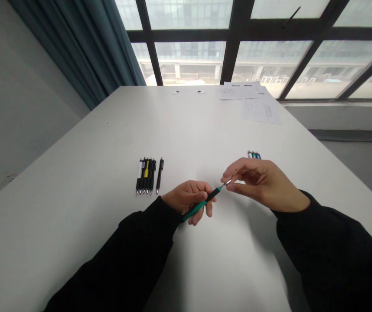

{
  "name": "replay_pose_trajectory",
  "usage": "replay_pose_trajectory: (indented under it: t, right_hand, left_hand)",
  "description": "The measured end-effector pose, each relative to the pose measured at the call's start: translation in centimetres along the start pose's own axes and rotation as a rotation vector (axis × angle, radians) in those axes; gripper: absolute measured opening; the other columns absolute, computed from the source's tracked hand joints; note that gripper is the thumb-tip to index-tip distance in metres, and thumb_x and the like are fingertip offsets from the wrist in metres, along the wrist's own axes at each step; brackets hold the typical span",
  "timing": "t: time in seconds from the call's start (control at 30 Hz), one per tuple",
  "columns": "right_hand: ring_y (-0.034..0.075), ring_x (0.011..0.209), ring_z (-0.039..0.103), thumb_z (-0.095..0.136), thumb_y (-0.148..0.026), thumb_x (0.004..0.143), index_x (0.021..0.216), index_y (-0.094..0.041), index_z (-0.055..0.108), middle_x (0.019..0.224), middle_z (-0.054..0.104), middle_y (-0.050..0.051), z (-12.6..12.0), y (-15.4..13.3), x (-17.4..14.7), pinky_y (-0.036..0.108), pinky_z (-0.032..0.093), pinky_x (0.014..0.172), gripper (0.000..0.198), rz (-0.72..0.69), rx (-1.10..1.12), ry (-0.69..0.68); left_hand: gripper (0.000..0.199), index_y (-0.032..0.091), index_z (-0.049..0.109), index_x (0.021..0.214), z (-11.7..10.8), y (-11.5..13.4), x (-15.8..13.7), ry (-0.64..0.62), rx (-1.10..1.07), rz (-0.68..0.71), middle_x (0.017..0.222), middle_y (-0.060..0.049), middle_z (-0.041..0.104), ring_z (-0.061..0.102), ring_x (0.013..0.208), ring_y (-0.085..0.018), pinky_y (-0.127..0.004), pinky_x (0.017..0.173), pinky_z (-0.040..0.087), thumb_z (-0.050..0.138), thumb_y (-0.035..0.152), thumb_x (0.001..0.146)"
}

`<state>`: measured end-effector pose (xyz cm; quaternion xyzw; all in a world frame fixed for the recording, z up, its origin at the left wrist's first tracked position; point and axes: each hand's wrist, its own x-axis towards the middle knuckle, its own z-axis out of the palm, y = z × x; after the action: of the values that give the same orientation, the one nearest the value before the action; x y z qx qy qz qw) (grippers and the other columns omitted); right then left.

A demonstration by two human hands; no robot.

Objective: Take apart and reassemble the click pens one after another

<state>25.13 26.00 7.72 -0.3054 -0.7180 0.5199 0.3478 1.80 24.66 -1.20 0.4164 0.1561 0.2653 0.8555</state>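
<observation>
Green-black pen held in left fingers; right fingers pinch silver tip at its front end.

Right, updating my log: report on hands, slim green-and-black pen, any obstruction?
Left hand holding slim green-and-black pen. Right hand pinching small silver metal tip at its front. Slim black pens lie leftward, not blocking.

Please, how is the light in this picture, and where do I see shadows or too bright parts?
Head view: window panes look pale and washed out; head view: soft shadows lie on the white table near the black sleeves; head view: the writing on the papers is too faint to read.
</observation>
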Motion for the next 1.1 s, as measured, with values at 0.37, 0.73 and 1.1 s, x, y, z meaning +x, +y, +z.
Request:
replay_pose_trajectory:
  t: [0.37, 0.73, 1.1]
  right_hand:
    - [0.017, 0.082, 0.072, 0.076, -0.022, 0.083, 0.094, -0.017, 0.071, 0.092, 0.075, 0.007, -0.10, -0.04, -0.06, 0.032, 0.059, 0.080, 0.014, 0.011, -0.026, -0.020]
    - [0.020, 0.088, 0.074, 0.072, -0.026, 0.087, 0.097, -0.017, 0.071, 0.093, 0.076, 0.007, 0.14, 0.59, -0.27, 0.035, 0.059, 0.086, 0.013, 0.023, -0.069, -0.118]
    - [0.011, 0.054, 0.062, 0.068, -0.038, 0.091, 0.078, -0.016, 0.071, 0.062, 0.070, 0.001, 0.71, 0.92, 0.00, 0.022, 0.044, 0.054, 0.026, -0.046, -0.477, -0.095]
  left_hand:
    - [0.039, 0.010, 0.061, 0.097, 0.10, 0.12, 0.17, -0.010, 0.002, -0.005, 0.074, -0.007, 0.073, 0.063, 0.038, -0.014, -0.019, 0.030, 0.046, 0.072, 0.045, 0.085]
    - [0.034, 0.010, 0.062, 0.097, 0.19, 0.24, 0.21, -0.015, 0.004, -0.016, 0.074, -0.008, 0.073, 0.063, 0.039, -0.014, -0.019, 0.030, 0.047, 0.071, 0.040, 0.087]
    - [0.040, 0.008, 0.062, 0.097, 0.38, 0.48, 0.23, 0.035, 0.062, -0.095, 0.075, -0.009, 0.073, 0.061, 0.038, -0.013, -0.018, 0.030, 0.044, 0.076, 0.042, 0.082]
